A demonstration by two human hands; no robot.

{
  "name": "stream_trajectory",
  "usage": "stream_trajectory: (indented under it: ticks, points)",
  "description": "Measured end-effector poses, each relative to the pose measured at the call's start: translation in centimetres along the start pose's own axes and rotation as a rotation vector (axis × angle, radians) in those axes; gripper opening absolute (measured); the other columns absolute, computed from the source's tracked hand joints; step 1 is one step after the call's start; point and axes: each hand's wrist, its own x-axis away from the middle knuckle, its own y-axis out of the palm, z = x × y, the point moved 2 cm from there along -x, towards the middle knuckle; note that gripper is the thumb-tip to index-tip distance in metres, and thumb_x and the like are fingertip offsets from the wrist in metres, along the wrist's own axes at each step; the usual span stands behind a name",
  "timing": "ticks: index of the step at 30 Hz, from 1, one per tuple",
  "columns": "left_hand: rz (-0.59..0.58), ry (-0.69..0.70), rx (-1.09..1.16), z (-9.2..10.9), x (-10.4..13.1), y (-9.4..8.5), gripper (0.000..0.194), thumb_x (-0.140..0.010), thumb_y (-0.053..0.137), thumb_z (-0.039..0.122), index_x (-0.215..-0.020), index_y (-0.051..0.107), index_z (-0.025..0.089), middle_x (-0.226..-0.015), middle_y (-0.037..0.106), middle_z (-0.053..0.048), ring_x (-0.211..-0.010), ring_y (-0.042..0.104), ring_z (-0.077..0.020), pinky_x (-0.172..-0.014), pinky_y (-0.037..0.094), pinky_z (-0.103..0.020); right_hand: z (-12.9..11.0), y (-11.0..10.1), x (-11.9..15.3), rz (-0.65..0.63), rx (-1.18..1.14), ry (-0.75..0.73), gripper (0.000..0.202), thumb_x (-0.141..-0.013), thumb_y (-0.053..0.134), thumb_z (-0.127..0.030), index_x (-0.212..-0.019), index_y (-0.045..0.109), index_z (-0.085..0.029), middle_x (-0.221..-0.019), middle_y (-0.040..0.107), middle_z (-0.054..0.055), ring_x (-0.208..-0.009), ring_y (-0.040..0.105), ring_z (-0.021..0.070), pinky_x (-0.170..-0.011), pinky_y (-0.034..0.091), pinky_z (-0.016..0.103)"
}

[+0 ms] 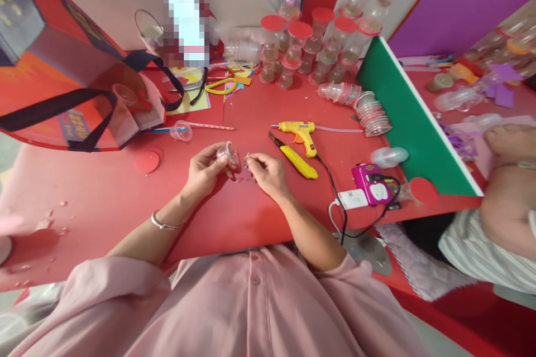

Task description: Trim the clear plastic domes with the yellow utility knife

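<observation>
A small clear plastic cup (228,152) is held between the thumb and fingers of my left hand (208,166), near the middle of the red table (247,217). Just right of it, my right hand (269,174) pinches something tiny that I cannot make out. Beyond my right hand lie a yellow glue gun (299,133) and a yellow cutter knife (298,162). To the left of my hands are another clear cup (181,131), a striped stick (213,126) and a red disc (148,161).
Joined cups with red lids (300,30) stand at the back. Scissors (220,86) lie on coloured paper. A bag (79,81) stands left. A green divider (414,111) and a magenta power adapter (372,184) with cables are right. Beyond the divider rests another person's arm (508,178).
</observation>
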Motion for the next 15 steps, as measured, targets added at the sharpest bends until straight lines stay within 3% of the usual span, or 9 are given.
stream_trajectory:
  ticks: [4, 7, 9, 11, 13, 15]
  points:
    - [-0.001, -0.002, -0.017, -0.4, -0.3, -0.5, 0.053, -0.077, 0.093, 0.038, -0.122, 0.073, 0.018, -0.089, 0.079, -0.005, -0.059, 0.072, -0.0152, -0.05, 0.063, -0.027, -0.6, -0.1, 0.7, -0.059, 0.145, -0.093, 0.032, -0.094, 0.061, -0.037, -0.065, 0.062, -0.023, -0.056, 0.054, -0.005, -0.054, 0.049, 0.0117, -0.057, 0.04, 0.025]
    - [-0.016, -0.013, -0.018, -0.6, -0.3, -0.7, 0.051, -0.08, 0.09, 0.037, -0.124, 0.072, 0.018, -0.088, 0.078, -0.005, -0.059, 0.072, -0.0151, -0.051, 0.062, -0.027, -0.8, -0.1, 0.9, -0.042, 0.164, -0.124, 0.004, -0.083, 0.068, -0.026, -0.08, 0.067, -0.023, -0.062, 0.058, -0.007, -0.057, 0.052, 0.0114, -0.061, 0.044, 0.024]
    - [-0.023, -0.016, -0.029, -0.5, -0.3, -0.7, 0.052, -0.081, 0.09, 0.036, -0.125, 0.071, 0.017, -0.086, 0.078, -0.005, -0.059, 0.071, -0.015, -0.051, 0.061, -0.026, -1.0, -0.2, 0.9, -0.067, 0.161, -0.143, 0.01, -0.082, 0.066, -0.02, -0.089, 0.071, -0.024, -0.067, 0.063, -0.006, -0.059, 0.056, 0.0116, -0.064, 0.046, 0.024]
    - [-0.028, -0.019, -0.051, -0.5, -0.3, -0.7, 0.052, -0.081, 0.089, 0.037, -0.126, 0.071, 0.017, -0.085, 0.078, -0.005, -0.059, 0.071, -0.0147, -0.051, 0.061, -0.026, -1.2, -0.2, 0.9, -0.105, 0.17, -0.171, 0.015, -0.086, 0.06, -0.018, -0.085, 0.074, -0.024, -0.073, 0.069, -0.003, -0.064, 0.059, 0.0122, -0.066, 0.047, 0.024]
    - [-0.035, -0.025, -0.072, -0.5, -0.3, -0.6, 0.053, -0.081, 0.09, 0.038, -0.126, 0.071, 0.016, -0.085, 0.078, -0.005, -0.058, 0.07, -0.0147, -0.051, 0.061, -0.027, -1.3, -0.3, 0.9, -0.103, 0.161, -0.182, 0.02, -0.091, 0.058, -0.021, -0.085, 0.077, -0.023, -0.08, 0.073, 0.0, -0.068, 0.062, 0.0133, -0.068, 0.049, 0.025]
    - [-0.047, -0.032, -0.088, -0.5, -0.3, -0.6, 0.055, -0.08, 0.09, 0.039, -0.126, 0.071, 0.016, -0.085, 0.078, -0.005, -0.056, 0.069, -0.0146, -0.051, 0.061, -0.028, -1.4, -0.4, 0.9, -0.069, 0.131, -0.181, 0.019, -0.094, 0.063, -0.03, -0.097, 0.081, -0.023, -0.081, 0.074, 0.002, -0.068, 0.063, 0.0144, -0.069, 0.051, 0.026]
